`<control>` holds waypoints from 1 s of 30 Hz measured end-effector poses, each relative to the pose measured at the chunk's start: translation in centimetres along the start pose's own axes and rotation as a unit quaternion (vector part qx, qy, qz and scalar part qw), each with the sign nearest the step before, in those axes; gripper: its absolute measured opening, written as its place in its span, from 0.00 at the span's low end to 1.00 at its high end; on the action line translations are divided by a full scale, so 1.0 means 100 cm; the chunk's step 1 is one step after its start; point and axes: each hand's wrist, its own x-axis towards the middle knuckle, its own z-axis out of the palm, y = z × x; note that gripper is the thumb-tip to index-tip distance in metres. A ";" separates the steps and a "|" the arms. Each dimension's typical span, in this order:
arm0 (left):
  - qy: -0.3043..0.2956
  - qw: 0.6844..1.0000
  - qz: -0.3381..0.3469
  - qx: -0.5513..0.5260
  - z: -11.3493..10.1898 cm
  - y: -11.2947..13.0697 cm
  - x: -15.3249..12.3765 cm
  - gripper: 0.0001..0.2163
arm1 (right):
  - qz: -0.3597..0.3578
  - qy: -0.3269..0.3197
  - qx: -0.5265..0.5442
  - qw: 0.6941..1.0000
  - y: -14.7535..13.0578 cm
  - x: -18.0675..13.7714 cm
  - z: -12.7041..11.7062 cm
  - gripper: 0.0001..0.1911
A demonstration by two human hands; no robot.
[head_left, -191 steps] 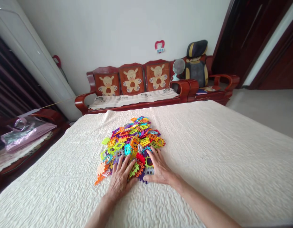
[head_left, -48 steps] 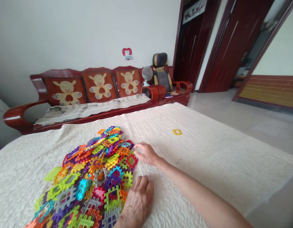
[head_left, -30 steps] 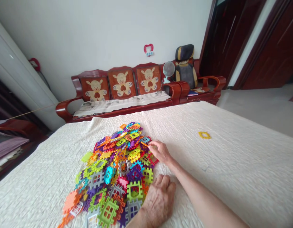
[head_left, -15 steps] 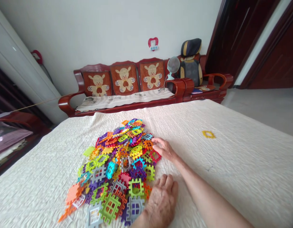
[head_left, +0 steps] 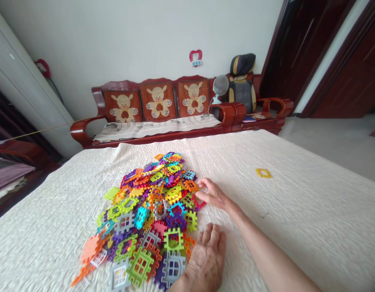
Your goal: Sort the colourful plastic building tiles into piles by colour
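A heap of flat, notched plastic building tiles (head_left: pixel 146 205) in many colours lies on a cream quilted bedspread (head_left: pixel 296 219). My right hand (head_left: pixel 212 194) rests at the heap's right edge, fingers spread over a red tile and an orange tile. Flat on the bedspread, my left hand (head_left: pixel 207 259) lies at the heap's near right corner, fingers stretched out beside a grey window tile (head_left: pixel 173 267) and a green tile. One yellow tile (head_left: pixel 263 173) lies alone far to the right.
A red wooden bench (head_left: pixel 163 113) with bear cushions and newspaper stands along the far wall. A small fan (head_left: pixel 220 87) and a dark massage cushion (head_left: pixel 242 81) sit at its right end. Dark wooden doors are at the right, a low table at the far left.
A yellow tile now lies alone on the right of the bedspread. My right hand moved from the heap's near edge to its right side. My left hand lies flat near the front.
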 end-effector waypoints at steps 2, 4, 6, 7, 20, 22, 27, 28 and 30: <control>-0.001 1.000 -0.003 -0.009 0.001 0.001 0.000 0.22 | 0.001 -0.009 -0.076 0.997 -0.006 -0.011 -0.002 0.22; -0.001 1.000 -0.008 -0.018 0.002 0.001 0.001 0.22 | -0.009 -0.010 -0.149 0.989 -0.010 -0.021 0.000 0.23; 0.005 1.000 -0.012 -0.026 0.003 0.001 0.002 0.22 | -0.024 -0.003 -0.197 0.980 -0.013 -0.028 0.003 0.21; 0.010 0.999 -0.013 -0.028 0.005 0.000 0.003 0.21 | -0.031 0.004 -0.210 0.977 -0.014 -0.030 0.006 0.20; 0.104 0.993 0.021 0.050 0.068 -0.022 0.000 0.26 | 0.023 0.063 -0.036 0.997 0.011 -0.024 -0.029 0.19; 0.120 0.991 0.031 0.059 0.071 -0.025 -0.001 0.26 | 0.048 0.118 -0.058 0.990 0.028 -0.024 -0.046 0.18; 0.152 0.983 0.057 0.088 0.067 -0.031 -0.002 0.28 | 0.125 0.204 -0.232 0.943 0.068 -0.051 -0.112 0.13; 0.155 0.981 0.065 0.094 0.066 -0.033 -0.002 0.28 | 0.137 0.214 -0.245 0.936 0.075 -0.060 -0.126 0.12; 0.161 0.978 0.074 0.106 0.066 -0.036 -0.002 0.29 | 0.164 0.228 -0.263 0.923 0.089 -0.078 -0.153 0.10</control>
